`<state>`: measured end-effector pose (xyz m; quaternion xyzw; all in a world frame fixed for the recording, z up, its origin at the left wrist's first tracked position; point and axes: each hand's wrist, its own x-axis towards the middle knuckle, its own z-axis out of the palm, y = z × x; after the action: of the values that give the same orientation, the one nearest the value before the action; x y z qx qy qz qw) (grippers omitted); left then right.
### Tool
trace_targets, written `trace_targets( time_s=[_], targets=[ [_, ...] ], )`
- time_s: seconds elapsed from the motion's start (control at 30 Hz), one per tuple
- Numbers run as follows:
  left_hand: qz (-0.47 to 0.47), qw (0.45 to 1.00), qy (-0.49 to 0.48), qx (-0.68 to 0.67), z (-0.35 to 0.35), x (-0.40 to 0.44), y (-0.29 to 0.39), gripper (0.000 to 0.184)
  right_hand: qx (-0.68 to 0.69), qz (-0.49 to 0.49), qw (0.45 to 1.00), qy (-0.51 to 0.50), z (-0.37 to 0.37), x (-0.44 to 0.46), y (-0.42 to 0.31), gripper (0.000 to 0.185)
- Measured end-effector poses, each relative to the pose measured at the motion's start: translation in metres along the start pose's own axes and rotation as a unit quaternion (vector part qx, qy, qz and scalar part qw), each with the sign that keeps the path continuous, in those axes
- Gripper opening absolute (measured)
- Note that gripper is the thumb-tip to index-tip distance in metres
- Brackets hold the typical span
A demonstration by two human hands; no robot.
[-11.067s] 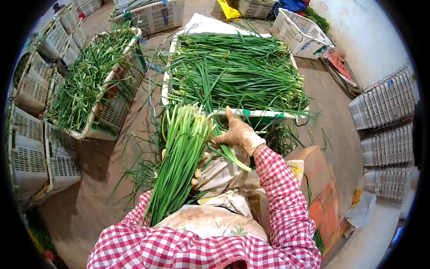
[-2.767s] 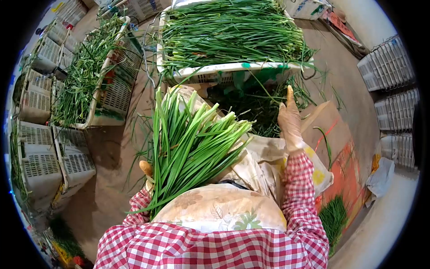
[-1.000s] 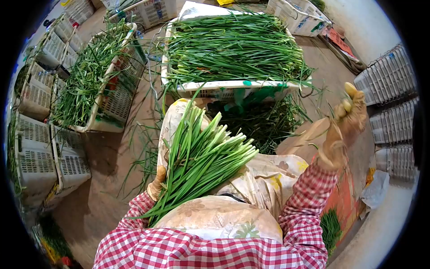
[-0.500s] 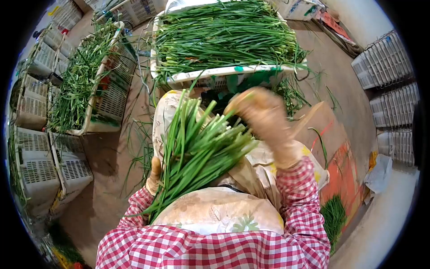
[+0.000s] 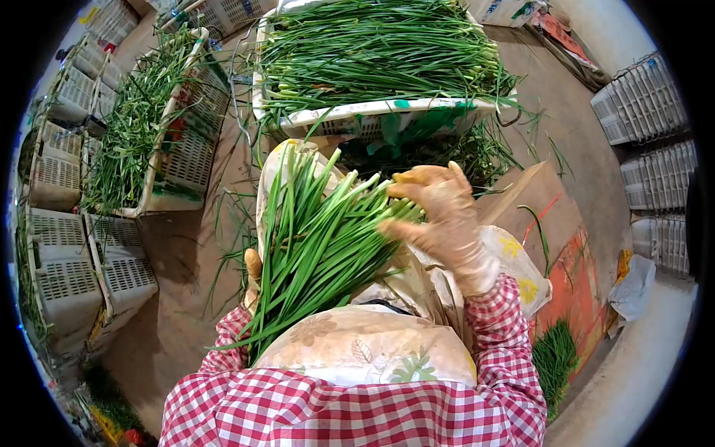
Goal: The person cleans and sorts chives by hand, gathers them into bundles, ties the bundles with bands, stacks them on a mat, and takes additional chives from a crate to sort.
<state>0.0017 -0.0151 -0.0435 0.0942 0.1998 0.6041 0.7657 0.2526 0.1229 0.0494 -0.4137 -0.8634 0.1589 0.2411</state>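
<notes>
Fingers (image 5: pixel 253 264) of the left hand (image 5: pixel 252 284), mostly hidden, support the garlic-chive bundle (image 5: pixel 316 242) above the apron (image 5: pixel 328 339); their opening cannot be told. Right hand (image 5: pixel 452 227), half-open, grip unclear, has just reached the pale stem ends (image 5: pixel 363 188), apparently bringing the bundle between both hands.

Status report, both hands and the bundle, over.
Left hand beside bundle, mostly hidden. Right hand at its pale ends, grip unclear. Bundle lies over apron. Crate just beyond.

I see my left hand (image 5: pixel 253 279) against the green bunch (image 5: pixel 313 246), my right hand (image 5: pixel 447 220) at its pale ends (image 5: pixel 357 186), a filled crate (image 5: pixel 387 112) beyond it.
</notes>
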Motion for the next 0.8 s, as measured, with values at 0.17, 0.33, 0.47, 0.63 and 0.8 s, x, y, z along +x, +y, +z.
trace_targets(
  time_s=[0.17,0.33,0.47,0.63,0.8],
  targets=[
    [-0.007,0.997,-0.018,0.08,-0.009,-0.009,0.019,0.098,-0.017,0.0,1.0,-0.023,0.012,0.002,-0.019,0.075],
    [-0.009,0.997,-0.041,0.063,-0.018,-0.015,0.029,0.1,0.073,0.041,0.996,0.011,0.01,0.002,-0.02,0.059],
    [-0.011,0.995,-0.096,-0.017,-0.036,-0.02,0.022,0.102,0.049,0.021,0.998,-0.044,0.013,0.0,-0.022,0.038],
    [-0.055,0.995,-0.032,0.079,-0.001,-0.022,0.029,0.098,0.042,-0.021,0.996,0.073,0.044,0.001,-0.02,0.019],
    [-0.035,0.999,-0.017,0.036,-0.006,-0.026,0.015,0.097,0.035,0.111,0.987,0.108,0.052,0.012,0.038,0.003]
  ],
)
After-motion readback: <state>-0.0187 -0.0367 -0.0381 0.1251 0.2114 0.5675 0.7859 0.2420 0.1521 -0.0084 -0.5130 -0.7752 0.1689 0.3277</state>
